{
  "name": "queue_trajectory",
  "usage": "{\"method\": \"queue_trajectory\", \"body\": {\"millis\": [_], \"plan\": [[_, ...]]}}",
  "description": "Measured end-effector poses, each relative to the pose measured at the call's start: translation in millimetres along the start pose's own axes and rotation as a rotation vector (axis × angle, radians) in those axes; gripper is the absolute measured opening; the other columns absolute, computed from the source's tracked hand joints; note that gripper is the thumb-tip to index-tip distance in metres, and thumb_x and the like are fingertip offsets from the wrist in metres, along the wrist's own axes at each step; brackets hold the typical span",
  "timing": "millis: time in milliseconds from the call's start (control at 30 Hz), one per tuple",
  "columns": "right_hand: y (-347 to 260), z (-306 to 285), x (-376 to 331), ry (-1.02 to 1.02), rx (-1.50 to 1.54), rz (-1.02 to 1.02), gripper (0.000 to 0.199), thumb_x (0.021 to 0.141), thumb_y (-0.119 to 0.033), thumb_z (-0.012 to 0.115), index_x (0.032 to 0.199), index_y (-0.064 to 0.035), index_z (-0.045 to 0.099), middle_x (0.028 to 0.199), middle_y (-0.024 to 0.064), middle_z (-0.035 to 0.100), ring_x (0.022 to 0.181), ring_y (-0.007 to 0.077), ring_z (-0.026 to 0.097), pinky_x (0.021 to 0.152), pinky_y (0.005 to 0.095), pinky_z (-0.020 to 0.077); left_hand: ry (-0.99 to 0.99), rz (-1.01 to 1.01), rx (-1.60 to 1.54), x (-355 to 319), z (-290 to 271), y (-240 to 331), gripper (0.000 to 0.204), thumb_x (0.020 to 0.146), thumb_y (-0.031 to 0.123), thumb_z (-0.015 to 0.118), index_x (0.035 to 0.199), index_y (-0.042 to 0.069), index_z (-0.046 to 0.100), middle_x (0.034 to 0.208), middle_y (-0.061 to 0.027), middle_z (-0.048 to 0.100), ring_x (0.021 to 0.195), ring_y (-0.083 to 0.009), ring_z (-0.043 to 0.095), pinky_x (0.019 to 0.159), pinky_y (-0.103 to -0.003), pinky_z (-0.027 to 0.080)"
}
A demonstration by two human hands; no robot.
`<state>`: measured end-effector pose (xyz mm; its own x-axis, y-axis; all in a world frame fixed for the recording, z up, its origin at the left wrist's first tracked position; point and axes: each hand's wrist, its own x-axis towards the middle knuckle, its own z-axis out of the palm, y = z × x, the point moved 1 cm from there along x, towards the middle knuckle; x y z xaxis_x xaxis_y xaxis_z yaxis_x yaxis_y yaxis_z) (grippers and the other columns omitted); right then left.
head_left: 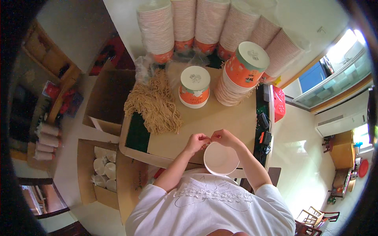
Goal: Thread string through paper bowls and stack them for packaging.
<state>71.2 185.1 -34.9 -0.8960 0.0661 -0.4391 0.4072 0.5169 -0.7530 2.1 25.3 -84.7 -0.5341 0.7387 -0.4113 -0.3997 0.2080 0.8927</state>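
Observation:
A white paper bucket is tilted at the table's front edge, its open mouth facing me. Just above its rim, my left hand and my right hand meet with their fingertips pinched together. What they pinch is too small to make out. Beyond my left hand lies a loose heap of tan paper cords. Farther back, an orange and green paper bucket stands upside down on the cardboard sheet. To its right rises a stack of upside-down buckets with cords hanging around it.
Tall stacks of nested paper buckets in clear plastic line the table's back. Black adapters sit along the right edge, beside a red plastic stool. On the floor at left, an open carton holds several wrapped white stacks.

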Motion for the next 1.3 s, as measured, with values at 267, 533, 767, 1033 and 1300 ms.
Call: {"method": "queue_trajectory", "body": {"millis": [267,533,767,1033,1300], "plan": [[2.7,3.6,2.1,-0.049,0.017,0.026,0.015,0.078,-0.019,0.059,0.085,-0.0068,0.066,0.077,0.0074,0.064,0.070,0.0151,0.058,0.065,0.0282,0.0459,0.026,-0.005,-0.001,-3.3,-4.9,4.1,0.008,0.079,0.010,0.062,0.081,0.003,0.063,0.067,0.0004,0.060,0.054,-0.0064,0.050,0.047,-0.020,0.039],[0.5,4.9,1.8,-0.034,-0.021,-0.007,0.016,0.078,-0.020,0.060,0.085,-0.0062,0.065,0.074,0.0081,0.063,0.068,0.0161,0.057,0.061,0.0287,0.0450,-0.010,0.012,0.001,-2.7,-8.3,1.2,0.009,0.080,0.009,0.060,0.087,0.003,0.062,0.067,-0.0008,0.061,0.052,-0.0049,0.050,0.045,-0.018,0.040],[-1.7,5.3,1.9,0.008,-0.041,-0.033,0.016,0.076,-0.020,0.063,0.083,-0.0052,0.064,0.070,0.0092,0.061,0.063,0.0168,0.056,0.058,0.0299,0.0440,0.025,-0.045,-0.143,-3.1,-7.2,9.0,0.011,0.084,0.012,0.055,0.087,0.004,0.063,0.068,0.0001,0.061,0.051,-0.0046,0.049,0.046,-0.018,0.040],[-3.6,4.7,0.9,-0.013,-0.015,-0.025,0.015,0.075,-0.019,0.063,0.083,-0.0057,0.065,0.070,0.0081,0.062,0.064,0.0159,0.057,0.059,0.0294,0.0447,0.006,-0.033,-0.040,-3.2,-7.6,4.9,0.014,0.083,0.017,0.058,0.078,0.005,0.061,0.069,-0.0011,0.062,0.052,-0.0047,0.050,0.045,-0.019,0.041],[-3.6,5.4,-0.7,0.009,0.004,-0.048,0.012,0.077,-0.016,0.060,0.083,-0.0064,0.064,0.072,0.0068,0.063,0.066,0.0151,0.058,0.060,0.0286,0.0451,0.046,0.009,0.040,-1.3,-5.2,2.3,0.015,0.085,0.016,0.055,0.078,0.002,0.058,0.066,-0.0017,0.060,0.050,-0.0062,0.049,0.043,-0.021,0.041]]}}
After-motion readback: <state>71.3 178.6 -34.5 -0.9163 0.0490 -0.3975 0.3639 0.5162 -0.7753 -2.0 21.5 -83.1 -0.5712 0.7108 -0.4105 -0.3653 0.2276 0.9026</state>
